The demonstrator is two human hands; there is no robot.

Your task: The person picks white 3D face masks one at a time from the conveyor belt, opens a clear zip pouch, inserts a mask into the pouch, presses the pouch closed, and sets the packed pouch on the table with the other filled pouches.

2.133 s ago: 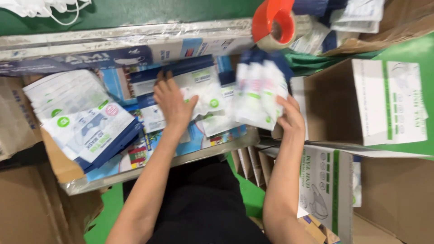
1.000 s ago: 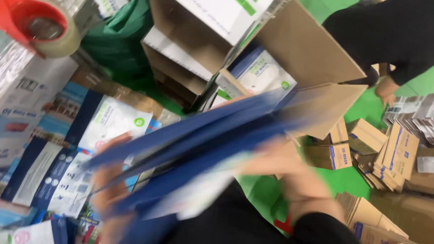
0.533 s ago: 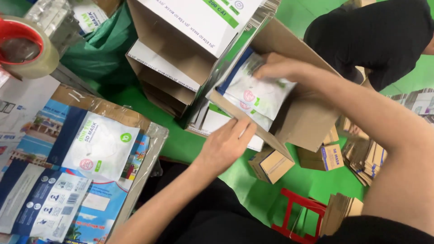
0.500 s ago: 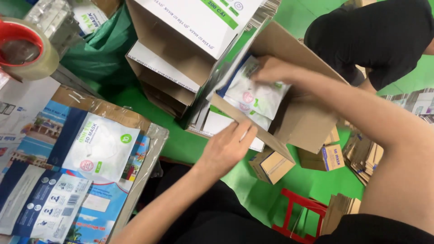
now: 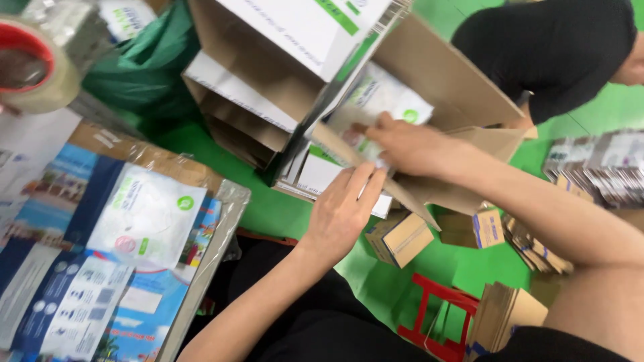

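Green floor (image 5: 282, 214) fills the middle of the view, with stacked cardboard boxes at 12 o'clock and a desk (image 5: 221, 228) at 8 o'clock.

1. Open carton (image 5: 436, 87): lies tilted at 1 o'clock, flaps spread. White packets (image 5: 389, 100) with green marks sit inside it.
2. Right hand (image 5: 409, 144): reaches into the carton mouth, fingers curled down onto the packets. Whether it grips one cannot be told, since the fingertips are hidden behind a flap.
3. Left hand (image 5: 342, 214): lies just below centre, fingers straight and together, open and flat, pressing against the lower flap (image 5: 402, 194) of the carton. It holds nothing.
4. Desk: carries a white packet (image 5: 144, 214) with a green dot, resting on blue and white packets (image 5: 67, 308) that spread toward 7 o'clock.
5. Tape roll (image 5: 33, 74): a red core with clear tape, at 10 o'clock, above the desk.
6. Floor items: a small brown box (image 5: 399, 238) lies just beside the left hand at 4 o'clock; a red stool frame (image 5: 436, 315) stands at 5 o'clock; flat brown cartons (image 5: 500, 318) lean next to it.
7. Another person in a black shirt (image 5: 550, 47) bends over at 2 o'clock, well apart from both hands.
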